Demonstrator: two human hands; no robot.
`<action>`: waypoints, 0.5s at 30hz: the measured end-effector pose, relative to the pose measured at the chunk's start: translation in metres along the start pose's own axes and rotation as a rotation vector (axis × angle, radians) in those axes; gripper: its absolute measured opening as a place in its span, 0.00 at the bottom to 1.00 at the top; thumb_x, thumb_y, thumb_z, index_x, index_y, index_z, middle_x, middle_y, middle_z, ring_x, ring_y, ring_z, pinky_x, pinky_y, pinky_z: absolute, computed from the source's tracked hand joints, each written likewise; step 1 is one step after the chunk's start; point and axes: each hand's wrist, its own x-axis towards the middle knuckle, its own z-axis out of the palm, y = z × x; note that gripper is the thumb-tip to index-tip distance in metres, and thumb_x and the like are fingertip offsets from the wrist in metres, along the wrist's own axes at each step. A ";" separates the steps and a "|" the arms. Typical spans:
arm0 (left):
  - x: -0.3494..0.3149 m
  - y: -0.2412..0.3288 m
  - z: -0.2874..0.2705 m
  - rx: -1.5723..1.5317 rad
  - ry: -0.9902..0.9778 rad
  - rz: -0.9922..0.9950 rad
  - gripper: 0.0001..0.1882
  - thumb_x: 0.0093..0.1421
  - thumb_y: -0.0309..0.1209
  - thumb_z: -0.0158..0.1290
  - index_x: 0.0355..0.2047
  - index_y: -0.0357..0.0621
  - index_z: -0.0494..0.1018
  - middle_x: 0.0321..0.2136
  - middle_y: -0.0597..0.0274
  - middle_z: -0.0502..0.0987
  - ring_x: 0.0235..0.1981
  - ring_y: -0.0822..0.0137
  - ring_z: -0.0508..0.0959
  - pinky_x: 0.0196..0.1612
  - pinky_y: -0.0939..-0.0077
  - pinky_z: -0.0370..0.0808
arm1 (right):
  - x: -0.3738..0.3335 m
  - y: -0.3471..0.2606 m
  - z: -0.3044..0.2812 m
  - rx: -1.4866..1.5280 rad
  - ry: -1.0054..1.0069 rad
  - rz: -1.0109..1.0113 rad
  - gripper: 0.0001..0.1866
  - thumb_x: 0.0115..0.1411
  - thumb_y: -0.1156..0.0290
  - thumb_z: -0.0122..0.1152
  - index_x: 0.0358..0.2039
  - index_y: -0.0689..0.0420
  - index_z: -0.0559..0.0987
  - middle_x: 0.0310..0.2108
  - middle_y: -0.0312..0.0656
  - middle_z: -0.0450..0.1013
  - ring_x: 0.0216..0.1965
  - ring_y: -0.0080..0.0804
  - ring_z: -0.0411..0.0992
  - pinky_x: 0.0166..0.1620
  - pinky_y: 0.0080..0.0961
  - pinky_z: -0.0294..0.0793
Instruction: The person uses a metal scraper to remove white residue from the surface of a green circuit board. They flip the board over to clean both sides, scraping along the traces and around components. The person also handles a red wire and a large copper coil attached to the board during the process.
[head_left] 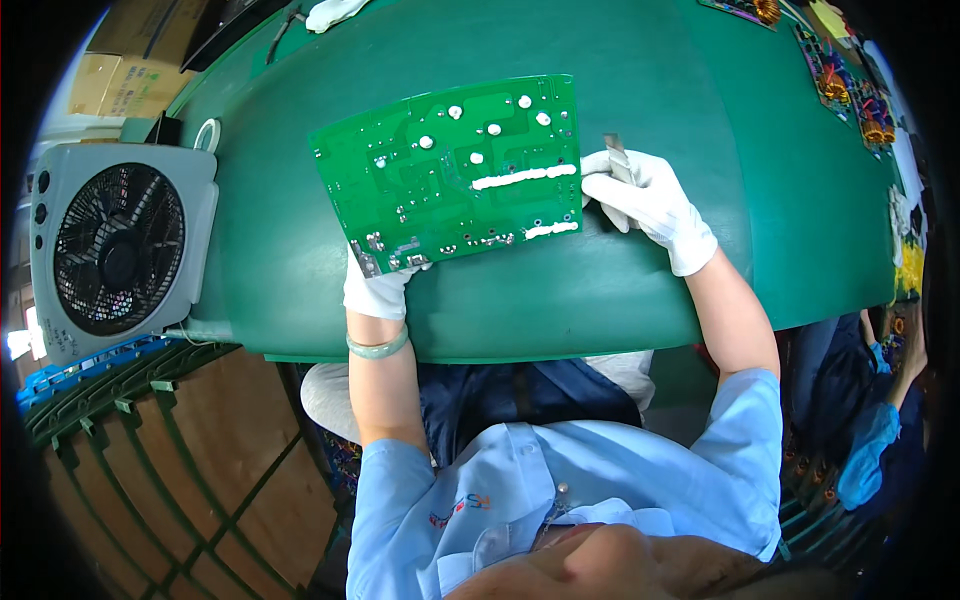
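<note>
A green circuit board is held up over the table, its face dotted with white blobs and two white strips along the right side. My left hand, in a white glove, grips its lower left corner; most of those fingers are hidden behind the board. My right hand, gloved as well, is at the board's right edge, its fingertips at or very close to it. Between its closed fingers a small flat metal tool sticks up, its exact kind unclear.
The green-covered table runs in front of me. A grey box fan stands at the left, cardboard boxes behind it. Several boards with copper coils lie at the far right. A white glove rests at the back. A co-worker's blue sleeve shows at right.
</note>
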 end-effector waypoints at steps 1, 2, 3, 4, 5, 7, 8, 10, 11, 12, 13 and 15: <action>-0.001 -0.002 -0.007 0.127 -0.042 0.071 0.14 0.72 0.33 0.42 0.52 0.40 0.70 0.41 0.53 0.80 0.32 0.59 0.82 0.20 0.66 0.78 | 0.000 -0.001 0.002 -0.014 -0.023 -0.005 0.14 0.66 0.66 0.62 0.47 0.62 0.82 0.30 0.38 0.79 0.17 0.14 0.63 0.21 0.16 0.60; -0.001 -0.007 -0.006 0.153 -0.016 0.084 0.14 0.72 0.32 0.43 0.52 0.41 0.70 0.41 0.53 0.80 0.33 0.59 0.82 0.22 0.65 0.79 | -0.001 -0.004 0.005 -0.072 -0.018 0.026 0.17 0.68 0.64 0.60 0.51 0.62 0.80 0.31 0.37 0.79 0.18 0.13 0.62 0.22 0.15 0.60; -0.001 -0.009 -0.006 0.178 0.010 0.114 0.14 0.71 0.32 0.43 0.52 0.41 0.70 0.42 0.53 0.80 0.35 0.59 0.82 0.24 0.64 0.80 | -0.001 -0.008 0.007 -0.059 -0.001 0.004 0.18 0.68 0.64 0.60 0.52 0.62 0.80 0.32 0.37 0.79 0.19 0.13 0.61 0.23 0.14 0.60; -0.002 -0.011 -0.006 0.203 0.036 0.141 0.13 0.71 0.31 0.44 0.52 0.41 0.70 0.43 0.54 0.80 0.36 0.59 0.82 0.26 0.64 0.80 | -0.001 -0.010 0.009 -0.047 0.016 -0.019 0.19 0.69 0.63 0.59 0.53 0.61 0.79 0.32 0.36 0.78 0.20 0.12 0.61 0.24 0.13 0.59; -0.004 -0.016 -0.007 0.226 0.056 0.180 0.13 0.71 0.31 0.44 0.53 0.42 0.70 0.44 0.54 0.80 0.38 0.59 0.82 0.28 0.63 0.81 | -0.001 -0.011 0.009 -0.034 0.033 -0.041 0.20 0.69 0.62 0.59 0.55 0.61 0.79 0.32 0.36 0.78 0.21 0.12 0.61 0.25 0.12 0.59; -0.004 -0.013 -0.006 0.235 0.062 0.198 0.14 0.71 0.30 0.44 0.54 0.43 0.70 0.45 0.55 0.79 0.41 0.60 0.81 0.33 0.63 0.82 | 0.000 -0.004 -0.001 -0.094 0.062 -0.140 0.21 0.70 0.60 0.58 0.56 0.62 0.77 0.33 0.36 0.77 0.25 0.14 0.64 0.30 0.12 0.64; -0.005 -0.009 -0.007 0.226 0.052 0.174 0.14 0.71 0.31 0.44 0.54 0.43 0.70 0.46 0.56 0.79 0.42 0.60 0.81 0.35 0.63 0.83 | 0.000 -0.001 0.000 -0.207 0.131 -0.192 0.21 0.70 0.60 0.58 0.56 0.62 0.76 0.33 0.36 0.77 0.26 0.15 0.65 0.32 0.13 0.66; -0.006 0.012 0.007 0.302 0.007 0.199 0.15 0.71 0.32 0.44 0.55 0.44 0.69 0.48 0.56 0.79 0.43 0.60 0.81 0.38 0.63 0.83 | 0.000 0.021 -0.003 -0.492 0.295 -0.367 0.18 0.69 0.67 0.59 0.55 0.63 0.75 0.34 0.39 0.79 0.30 0.18 0.72 0.37 0.16 0.72; -0.008 0.028 0.009 0.388 -0.015 0.247 0.15 0.71 0.33 0.44 0.55 0.44 0.69 0.48 0.56 0.78 0.43 0.59 0.81 0.38 0.63 0.83 | -0.002 0.024 -0.004 -0.443 0.309 -0.358 0.17 0.69 0.69 0.59 0.54 0.63 0.75 0.35 0.39 0.79 0.30 0.18 0.73 0.37 0.16 0.73; -0.010 0.028 0.009 0.359 -0.001 0.252 0.16 0.71 0.34 0.45 0.55 0.44 0.70 0.48 0.56 0.78 0.44 0.59 0.81 0.39 0.63 0.83 | -0.006 0.023 0.000 -0.393 0.315 -0.350 0.16 0.68 0.71 0.60 0.53 0.62 0.76 0.36 0.39 0.80 0.31 0.19 0.74 0.37 0.17 0.74; -0.012 0.029 0.009 0.328 0.011 0.257 0.16 0.71 0.35 0.45 0.55 0.44 0.70 0.48 0.56 0.78 0.44 0.59 0.81 0.39 0.63 0.83 | -0.009 0.021 0.005 -0.343 0.321 -0.341 0.15 0.67 0.72 0.60 0.52 0.62 0.77 0.37 0.39 0.80 0.32 0.19 0.75 0.37 0.18 0.75; -0.009 0.004 0.006 0.118 0.081 0.204 0.17 0.71 0.37 0.45 0.55 0.44 0.71 0.48 0.56 0.79 0.45 0.58 0.81 0.38 0.63 0.83 | -0.015 0.012 0.009 -0.416 0.253 -0.359 0.13 0.66 0.74 0.61 0.51 0.59 0.79 0.38 0.40 0.81 0.31 0.21 0.76 0.36 0.20 0.77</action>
